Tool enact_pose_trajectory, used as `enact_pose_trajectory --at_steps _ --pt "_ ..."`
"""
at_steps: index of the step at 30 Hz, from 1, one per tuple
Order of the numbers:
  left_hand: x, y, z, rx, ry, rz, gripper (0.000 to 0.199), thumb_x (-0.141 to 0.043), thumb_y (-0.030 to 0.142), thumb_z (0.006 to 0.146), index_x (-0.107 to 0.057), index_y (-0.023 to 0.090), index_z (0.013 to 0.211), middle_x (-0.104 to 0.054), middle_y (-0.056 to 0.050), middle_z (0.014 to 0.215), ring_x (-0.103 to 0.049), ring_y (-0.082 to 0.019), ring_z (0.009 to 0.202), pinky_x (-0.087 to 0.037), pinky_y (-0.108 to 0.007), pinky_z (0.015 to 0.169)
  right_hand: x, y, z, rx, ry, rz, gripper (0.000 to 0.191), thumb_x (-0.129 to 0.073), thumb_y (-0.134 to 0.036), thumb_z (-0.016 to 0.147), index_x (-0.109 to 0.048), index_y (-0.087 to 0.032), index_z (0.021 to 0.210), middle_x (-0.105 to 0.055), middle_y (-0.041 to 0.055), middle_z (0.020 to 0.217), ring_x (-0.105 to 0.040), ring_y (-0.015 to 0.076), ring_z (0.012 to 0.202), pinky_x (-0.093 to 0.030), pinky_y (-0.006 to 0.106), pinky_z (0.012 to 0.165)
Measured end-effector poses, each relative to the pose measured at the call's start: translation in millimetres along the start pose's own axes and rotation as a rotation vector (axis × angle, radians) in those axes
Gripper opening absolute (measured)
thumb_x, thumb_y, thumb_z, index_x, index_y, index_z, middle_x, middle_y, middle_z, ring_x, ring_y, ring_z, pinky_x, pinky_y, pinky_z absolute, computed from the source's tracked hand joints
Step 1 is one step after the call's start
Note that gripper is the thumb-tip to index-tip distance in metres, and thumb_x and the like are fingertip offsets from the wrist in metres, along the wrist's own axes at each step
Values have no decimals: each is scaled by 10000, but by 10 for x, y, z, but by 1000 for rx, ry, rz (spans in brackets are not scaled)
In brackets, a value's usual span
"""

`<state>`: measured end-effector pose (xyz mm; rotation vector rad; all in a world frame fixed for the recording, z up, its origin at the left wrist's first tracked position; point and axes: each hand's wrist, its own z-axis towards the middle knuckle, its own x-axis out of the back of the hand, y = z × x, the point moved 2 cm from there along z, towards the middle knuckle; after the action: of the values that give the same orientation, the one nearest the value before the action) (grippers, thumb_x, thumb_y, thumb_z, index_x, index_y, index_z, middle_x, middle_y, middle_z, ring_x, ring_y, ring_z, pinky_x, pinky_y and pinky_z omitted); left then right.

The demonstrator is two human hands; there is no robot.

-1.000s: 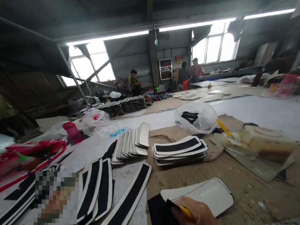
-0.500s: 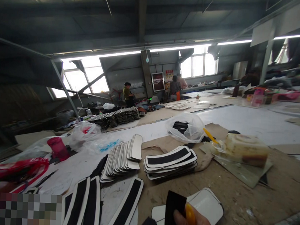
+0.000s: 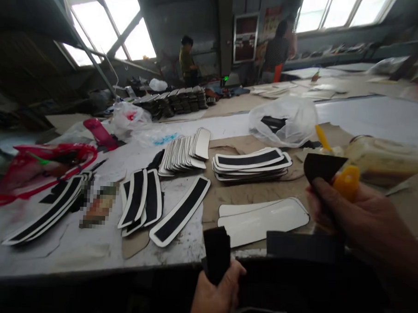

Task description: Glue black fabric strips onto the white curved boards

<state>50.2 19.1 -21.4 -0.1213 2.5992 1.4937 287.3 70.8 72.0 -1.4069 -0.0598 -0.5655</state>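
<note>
My left hand, low at the table's front edge, is closed around a bundle of black strips. At the right, my right hand grips a yellow-handled tool together with a black piece; the tool's working end is hidden. Between the hands lie white curved panels on brown paper. A black strip rests at the table edge below them. Farther left is a white curved piece with a black centre.
Stacked black-centred pieces and a fanned white stack lie mid-table. Behind them is a plastic bag. A cloudy container stands right, a red bag left. People stand in the background.
The view has tilted down, showing the front edge. My left hand has come into view with the black strips. My right hand appears farther right and higher, still holding the yellow-handled tool and black piece.
</note>
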Motion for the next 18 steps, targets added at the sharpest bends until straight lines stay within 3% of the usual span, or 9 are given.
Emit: enact_pose_trajectory --at_steps 3,5,8,11,18 --pt "169 -4 173 -33 219 -110 512 -792 580 555 -558 167 748 -307 125 427 -244 -32 372 -199 -199 396 34 212 97 37 -282 -202 499 -583 -678 747 -534 -224 547 -476 -3 484 -435 113 418 -347 241 362" --pt "237 11 292 -58 271 -92 502 -784 554 580 -544 169 796 -313 128 448 -249 -33 377 -208 -190 392 -71 363 113 80 -476 -272 497 -550 -678 768 -571 -218 580 -518 -2 519 -471 128 463 -388 253 421" --pt "266 14 469 -37 197 -34 497 -761 524 617 -559 148 871 -334 123 455 -268 -40 378 -240 -194 390 -332 519 111 77 -723 -351 457 -499 -606 842 -583 -203 645 -578 -3 608 -515 142 558 -422 264 548" --pt "256 0 611 23 95 21 470 -739 481 640 -583 122 900 -341 116 458 -282 -50 390 -266 -206 394 -614 513 144 71 -887 -416 389 -476 -519 883 -581 -200 686 -600 -2 647 -524 148 601 -398 266 600" --pt "225 54 703 42 13 66 217 -636 352 712 -529 169 665 -326 103 438 -268 -48 387 -258 -202 400 -1158 374 313 90 -1148 -571 299 -495 -397 870 -610 -188 690 -622 16 642 -513 139 580 -355 244 579"
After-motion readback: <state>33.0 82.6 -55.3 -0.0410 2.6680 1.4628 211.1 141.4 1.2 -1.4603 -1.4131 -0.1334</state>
